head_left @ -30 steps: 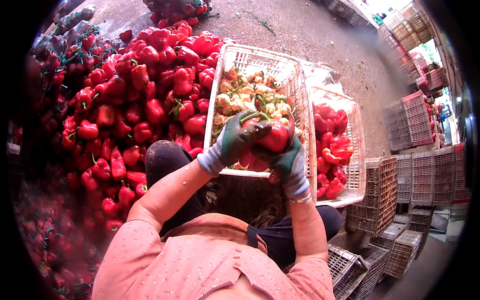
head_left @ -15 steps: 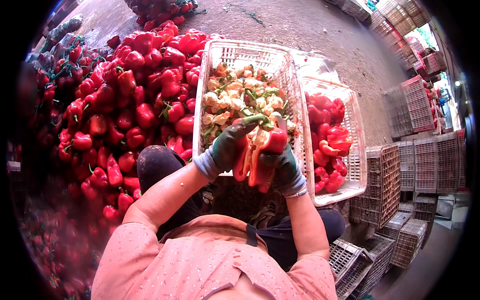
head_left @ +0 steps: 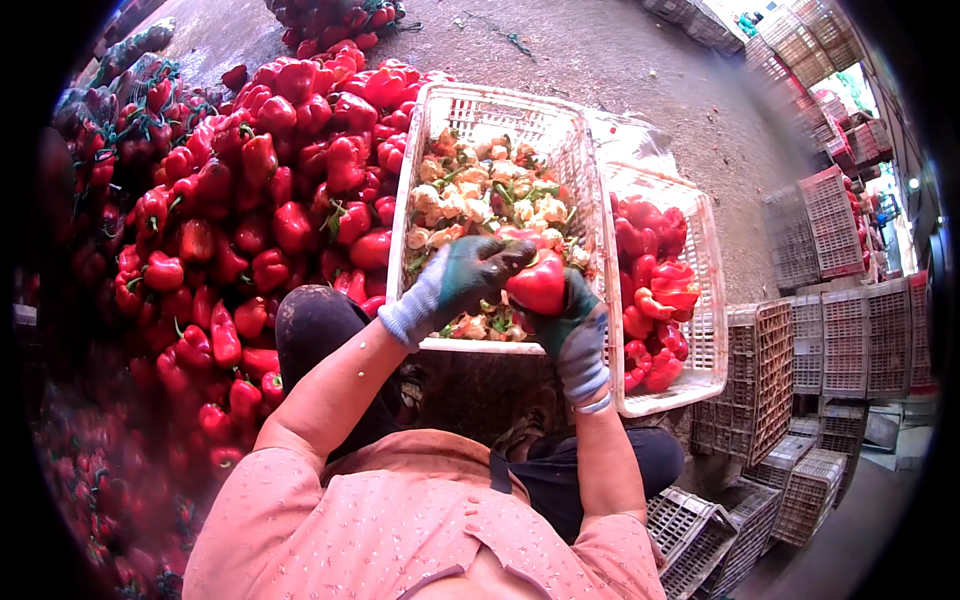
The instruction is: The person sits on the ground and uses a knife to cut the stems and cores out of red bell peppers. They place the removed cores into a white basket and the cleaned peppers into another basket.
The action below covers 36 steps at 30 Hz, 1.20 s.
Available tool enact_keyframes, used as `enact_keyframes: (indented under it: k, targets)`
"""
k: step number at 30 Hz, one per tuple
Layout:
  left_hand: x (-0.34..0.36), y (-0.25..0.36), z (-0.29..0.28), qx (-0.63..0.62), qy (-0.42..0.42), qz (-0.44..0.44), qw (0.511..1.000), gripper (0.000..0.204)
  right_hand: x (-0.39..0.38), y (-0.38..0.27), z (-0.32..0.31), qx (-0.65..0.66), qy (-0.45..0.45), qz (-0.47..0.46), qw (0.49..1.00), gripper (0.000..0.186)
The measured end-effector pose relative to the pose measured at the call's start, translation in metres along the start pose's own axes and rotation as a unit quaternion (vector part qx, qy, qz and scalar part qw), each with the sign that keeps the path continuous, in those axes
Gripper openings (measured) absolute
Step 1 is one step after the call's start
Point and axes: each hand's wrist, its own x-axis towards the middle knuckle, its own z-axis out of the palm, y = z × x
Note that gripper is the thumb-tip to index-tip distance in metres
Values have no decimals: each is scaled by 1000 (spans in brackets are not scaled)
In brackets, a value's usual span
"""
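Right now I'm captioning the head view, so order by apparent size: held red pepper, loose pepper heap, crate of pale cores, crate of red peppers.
1. Loose pepper heap
2. Crate of pale cores
3. Crate of red peppers
4. Held red pepper

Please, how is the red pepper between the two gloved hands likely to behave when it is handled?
The red pepper may be slippery, because its skin looks smooth and glossy. It would probably roll if set down, since its visible side is rounded. It is likely fairly stiff, judging by its plump shape, but it might crack if squeezed hard.
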Motion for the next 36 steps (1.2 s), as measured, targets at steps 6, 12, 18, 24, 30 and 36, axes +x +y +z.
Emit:
enact_keyframes:
  k: [6,12,18,24,30,36]
  targets:
    - [3,-14,7,25,-11,86,996,40,-21,8,6,38,-60,69,995,45]
    - [32,-71,1,291,64,447,844,9,-17,-2,-4,62,-100,155,981,54]
    - [22,-57,8,114,17,169,979,23,-17,8,-16,88,-132,160,974,53]
    - [6,-23,0,-152,-58,58,985,41,-15,22,-22,291,-47,210,932,54]
    - [29,-15,-38,13,200,96,975,70,-11,10,-33,430,26,227,874,60]
    - [13,-35,15,-274,-125,-11,954,76,-17,2,-25,399,19,222,889,59]
